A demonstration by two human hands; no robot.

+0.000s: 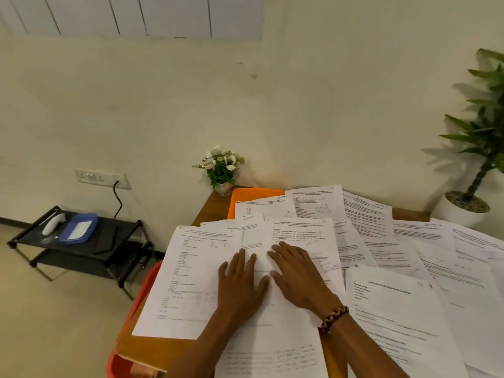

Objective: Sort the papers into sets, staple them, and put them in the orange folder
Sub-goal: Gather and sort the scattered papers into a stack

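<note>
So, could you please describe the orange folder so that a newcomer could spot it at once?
Look to the far left corner of the wooden table, beside the small pot of white flowers. The orange folder lies flat there, partly under the papers, the only bright orange among white sheets.

left hand point(241, 286) and right hand point(298, 276) flat, fingers spread, side by side.

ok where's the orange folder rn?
Head view: the orange folder lies at the table's far left corner, beside the small flower pot, mostly buried under the spread papers.
</note>
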